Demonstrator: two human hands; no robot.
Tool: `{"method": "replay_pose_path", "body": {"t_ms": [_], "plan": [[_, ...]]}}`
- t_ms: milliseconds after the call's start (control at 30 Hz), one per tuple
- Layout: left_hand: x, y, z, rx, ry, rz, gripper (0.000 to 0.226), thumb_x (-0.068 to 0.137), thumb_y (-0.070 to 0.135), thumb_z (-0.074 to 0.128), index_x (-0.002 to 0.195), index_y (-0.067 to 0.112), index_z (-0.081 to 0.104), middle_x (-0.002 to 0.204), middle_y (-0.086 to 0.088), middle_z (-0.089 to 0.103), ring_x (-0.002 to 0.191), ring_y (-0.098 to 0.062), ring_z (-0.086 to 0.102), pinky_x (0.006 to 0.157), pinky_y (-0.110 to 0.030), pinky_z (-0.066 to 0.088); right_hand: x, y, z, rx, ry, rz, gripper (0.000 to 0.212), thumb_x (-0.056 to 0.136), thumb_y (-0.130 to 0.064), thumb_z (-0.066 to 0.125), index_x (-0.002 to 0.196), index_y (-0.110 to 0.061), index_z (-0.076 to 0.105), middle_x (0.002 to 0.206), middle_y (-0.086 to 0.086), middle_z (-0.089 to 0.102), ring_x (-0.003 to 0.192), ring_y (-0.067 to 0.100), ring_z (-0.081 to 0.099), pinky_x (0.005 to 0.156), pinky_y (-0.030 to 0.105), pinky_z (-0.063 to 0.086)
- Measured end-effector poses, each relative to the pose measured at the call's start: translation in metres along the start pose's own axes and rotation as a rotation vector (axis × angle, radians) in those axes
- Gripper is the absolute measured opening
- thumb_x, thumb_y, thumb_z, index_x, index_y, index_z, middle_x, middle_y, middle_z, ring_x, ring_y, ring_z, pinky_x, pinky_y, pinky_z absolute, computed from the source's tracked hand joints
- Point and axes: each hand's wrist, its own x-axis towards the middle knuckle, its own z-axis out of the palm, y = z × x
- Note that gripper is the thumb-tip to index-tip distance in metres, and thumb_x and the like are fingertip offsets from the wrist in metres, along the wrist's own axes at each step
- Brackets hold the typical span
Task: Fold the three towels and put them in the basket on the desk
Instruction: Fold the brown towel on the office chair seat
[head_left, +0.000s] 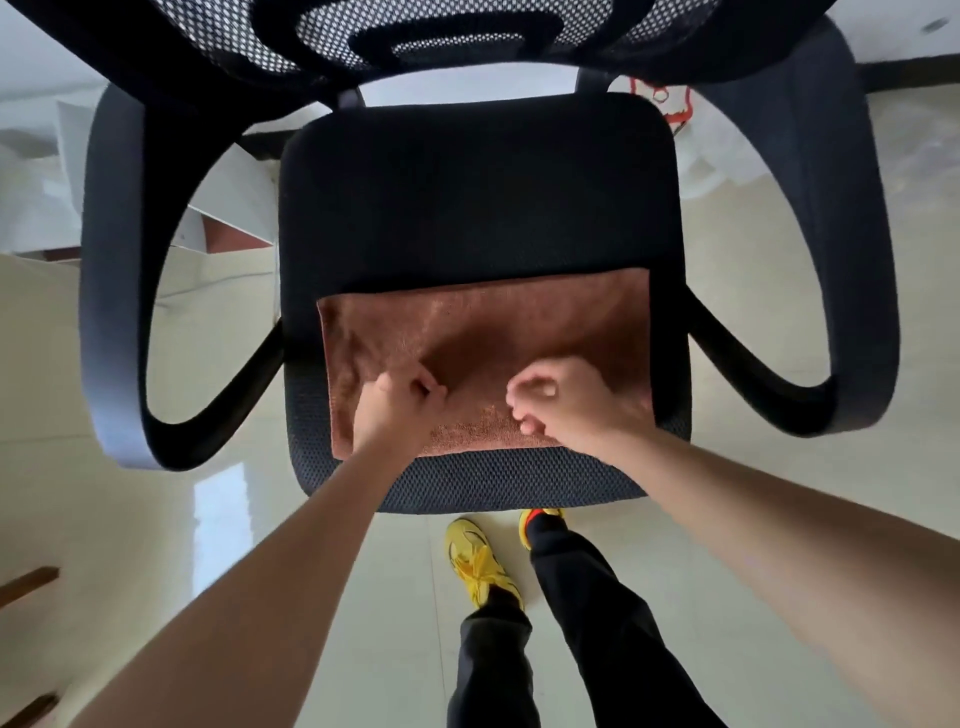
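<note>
Towel of brown terry cloth (483, 332) lies flat on the front half of the black mesh office-chair seat (478, 197), with its long axis running left to right and its far edge away from both hands. The left-hand grip (402, 402) pinches a raised crease over the near half. The right-hand grip (563, 397) is curled alongside, nearer the right edge; I cannot tell whether it holds cloth. The pile looks soft and lightly rumpled.

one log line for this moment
towel: on chair seat | left hand: pinches towel | right hand: curled over towel, grip unclear
</note>
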Motion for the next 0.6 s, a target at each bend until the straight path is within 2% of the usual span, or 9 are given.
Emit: {"method": "replay_pose_path", "body": {"t_ms": [67, 133, 233, 367, 400, 467, 533, 600], "plan": [[-0.009, -0.018, 0.001, 0.030, 0.061, -0.036, 0.014, 0.083, 0.029, 0.070, 0.083, 0.016, 0.065, 0.072, -0.002, 0.069, 0.067, -0.024, 0.064, 0.062, -0.033, 0.055, -0.007, 0.019, -0.006, 0.205, -0.028, 0.133, 0.008, 0.088, -0.013, 0.068, 0.095, -0.009, 0.070, 0.076, 0.009, 0.074, 0.071, 0.023, 0.073, 0.051, 0.018, 0.050], [-0.019, -0.036, -0.004, 0.065, 0.108, -0.046, 0.020, 0.081, 0.033, 0.071, 0.083, 0.015, 0.063, 0.069, 0.001, 0.065, 0.069, -0.024, 0.062, 0.062, -0.032, 0.051, -0.014, 0.034, -0.024, 0.300, 0.057, 0.183, 0.006, 0.084, -0.012, 0.072, 0.090, -0.010, 0.071, 0.075, 0.010, 0.075, 0.071, 0.024, 0.074, 0.053, 0.021, 0.054], [-0.034, -0.053, -0.009, 0.082, 0.137, -0.034, 0.021, 0.081, 0.029, 0.072, 0.085, 0.012, 0.061, 0.075, -0.001, 0.065, 0.072, -0.027, 0.062, 0.060, -0.031, 0.044, -0.023, 0.041, -0.042, 0.259, 0.146, 0.193, 0.003, 0.083, -0.010, 0.073, 0.086, -0.009, 0.071, 0.073, 0.010, 0.074, 0.065, 0.019, 0.073, 0.052, 0.019, 0.055], [-0.050, -0.065, -0.008, 0.113, 0.112, -0.001, 0.022, 0.079, 0.025, 0.072, 0.092, 0.012, 0.059, 0.093, -0.006, 0.062, 0.079, -0.031, 0.060, 0.061, -0.036, 0.047, -0.032, 0.053, -0.050, 0.161, 0.265, 0.236, 0.001, 0.081, -0.006, 0.072, 0.082, -0.007, 0.072, 0.072, 0.010, 0.074, 0.057, 0.016, 0.071, 0.046, 0.015, 0.048], [-0.051, -0.066, -0.009, 0.122, 0.099, -0.016, 0.022, 0.079, 0.023, 0.071, 0.094, 0.012, 0.059, 0.096, -0.007, 0.061, 0.082, -0.033, 0.059, 0.063, -0.037, 0.048, -0.034, 0.058, -0.054, 0.130, 0.327, 0.257, 0.002, 0.080, -0.008, 0.073, 0.079, -0.010, 0.072, 0.072, 0.009, 0.074, 0.057, 0.016, 0.071, 0.048, 0.016, 0.049], [-0.050, -0.063, -0.012, 0.141, 0.095, -0.041, 0.019, 0.081, 0.019, 0.068, 0.096, 0.011, 0.060, 0.100, -0.010, 0.061, 0.086, -0.035, 0.060, 0.066, -0.040, 0.050, -0.038, 0.067, -0.062, 0.009, 0.459, 0.302, 0.005, 0.078, -0.019, 0.073, 0.076, -0.018, 0.069, 0.075, 0.000, 0.074, 0.065, 0.016, 0.071, 0.062, 0.023, 0.053], [-0.045, -0.051, -0.014, 0.157, 0.120, -0.005, 0.014, 0.084, 0.018, 0.064, 0.097, 0.013, 0.063, 0.103, -0.008, 0.063, 0.088, -0.033, 0.061, 0.065, -0.040, 0.051, -0.041, 0.070, -0.064, -0.077, 0.538, 0.323, 0.016, 0.078, -0.031, 0.074, 0.087, -0.021, 0.065, 0.085, -0.004, 0.071, 0.081, 0.018, 0.068, 0.077, 0.031, 0.052], [-0.036, -0.028, -0.010, 0.134, 0.103, 0.124, 0.018, 0.086, 0.015, 0.060, 0.104, 0.016, 0.065, 0.104, -0.005, 0.065, 0.088, -0.027, 0.064, 0.065, -0.036, 0.053, -0.040, 0.068, -0.057, -0.088, 0.591, 0.290, 0.036, 0.079, -0.042, 0.073, 0.104, -0.019, 0.064, 0.096, 0.000, 0.071, 0.091, 0.021, 0.067, 0.083, 0.034, 0.051]]}}
